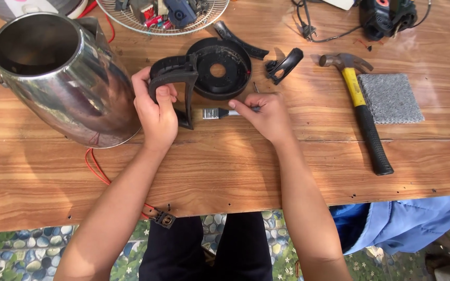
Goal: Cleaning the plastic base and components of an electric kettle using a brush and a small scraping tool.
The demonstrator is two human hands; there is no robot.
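- A wooden plank table (235,171) over a pebble-patterned floor, strewn with parts of a dismantled electric kettle; red wires (96,167) trail off its near edge at 7 o'clock.
- Nearest the camera, both forearms reach in from 6 o'clock, wrists low over the boards.
- The left hand (156,112) is closed around the black plastic handle (175,78), thumb hooked through its loop, holding it upright against the round black base (220,67).
- The right hand (266,115) pinches the shaft of a small paintbrush (220,113), bristles pointing to 9 o'clock, just beside the handle's foot.
- At 10 o'clock the steel kettle body (63,78) lies tipped on its side, touching the left wrist; a nudge could likely set it rolling toward the edge.
- The pinch on the brush looks light, and bristles may slip or flick grit.
- At 3 o'clock, a yellow-handled claw hammer (360,104) beside a grey pad (390,98).
- Farthest, at 12 o'clock, a wire basket (131,18) of parts.
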